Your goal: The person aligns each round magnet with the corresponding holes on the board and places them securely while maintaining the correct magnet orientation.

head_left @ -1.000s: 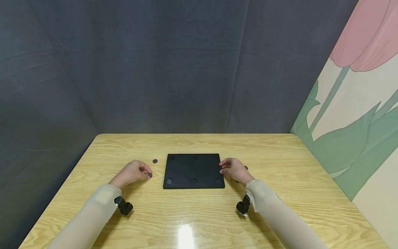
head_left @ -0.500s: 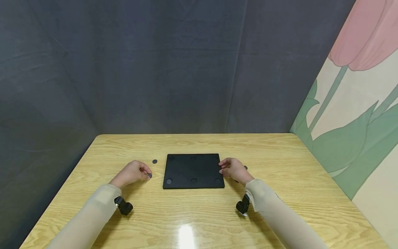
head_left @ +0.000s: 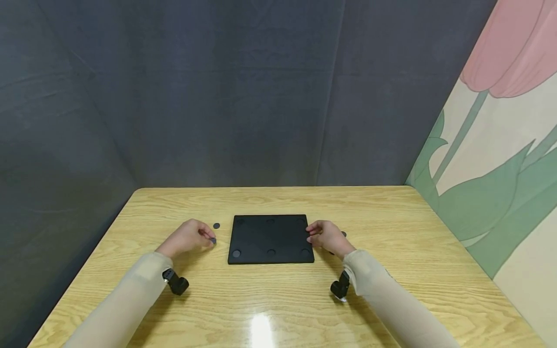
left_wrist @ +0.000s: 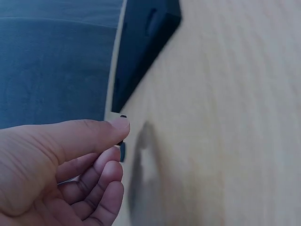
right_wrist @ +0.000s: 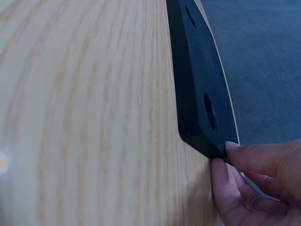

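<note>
Between the thumb and fingers of my left hand (head_left: 188, 238) a small dark disc (head_left: 213, 240) is pinched, left of a flat black board (head_left: 271, 237). Round recesses line the board's front and back edges. A greyish disc (head_left: 236, 253) sits in its front left recess. My right hand (head_left: 329, 239) pinches the board's right edge; in the right wrist view the thumb (right_wrist: 249, 155) lies on the top face and a finger (right_wrist: 225, 181) is against the side. In the left wrist view, the thumb covers most of the held disc.
Another dark disc (head_left: 216, 225) lies on the wooden table (head_left: 278, 299) just behind my left hand. Beside the right hand, more dark discs (head_left: 344, 234) show, partly hidden by it. A dark curtain (head_left: 226, 96) hangs behind the table, and a flower-patterned wall covering (head_left: 487, 193) is at right.
My left hand has moved slightly away from me and to the right, toward the board, with the disc still pinched. The right hand and the board have stayed in place.
</note>
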`<state>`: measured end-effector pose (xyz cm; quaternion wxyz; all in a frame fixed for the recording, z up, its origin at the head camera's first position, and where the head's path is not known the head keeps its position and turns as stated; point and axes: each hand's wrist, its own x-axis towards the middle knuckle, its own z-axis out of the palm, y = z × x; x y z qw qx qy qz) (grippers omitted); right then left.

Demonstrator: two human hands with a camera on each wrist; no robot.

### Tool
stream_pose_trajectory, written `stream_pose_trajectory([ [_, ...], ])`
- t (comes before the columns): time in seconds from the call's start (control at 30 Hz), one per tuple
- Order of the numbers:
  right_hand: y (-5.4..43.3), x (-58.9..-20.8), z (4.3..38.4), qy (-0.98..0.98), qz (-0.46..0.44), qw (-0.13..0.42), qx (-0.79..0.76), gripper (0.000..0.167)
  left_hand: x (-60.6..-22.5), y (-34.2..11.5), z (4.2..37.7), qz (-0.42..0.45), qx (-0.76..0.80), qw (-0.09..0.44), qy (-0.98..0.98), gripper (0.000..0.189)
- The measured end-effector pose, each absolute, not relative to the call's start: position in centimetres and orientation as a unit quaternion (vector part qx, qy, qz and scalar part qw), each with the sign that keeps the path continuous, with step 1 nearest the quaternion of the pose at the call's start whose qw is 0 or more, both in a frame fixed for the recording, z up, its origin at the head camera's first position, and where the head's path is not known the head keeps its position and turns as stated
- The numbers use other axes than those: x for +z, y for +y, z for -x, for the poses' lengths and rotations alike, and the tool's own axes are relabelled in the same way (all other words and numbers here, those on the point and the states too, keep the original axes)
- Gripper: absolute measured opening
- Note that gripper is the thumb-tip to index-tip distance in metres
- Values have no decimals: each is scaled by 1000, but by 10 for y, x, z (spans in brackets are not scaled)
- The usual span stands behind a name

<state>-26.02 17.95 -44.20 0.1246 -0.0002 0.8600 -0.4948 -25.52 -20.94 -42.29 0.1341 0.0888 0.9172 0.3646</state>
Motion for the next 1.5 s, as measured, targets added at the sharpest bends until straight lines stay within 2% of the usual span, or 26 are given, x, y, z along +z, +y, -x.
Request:
stream_pose_trajectory([
  [0.67, 179, -443, 261, 862, -7, 124, -491, 26, -389, -188, 284, -97, 378, 122, 913, 19],
  [1.5, 179, -443, 260, 859, -4, 126, -497, 26, -387, -161, 314, -87, 411, 118, 900, 19],
])
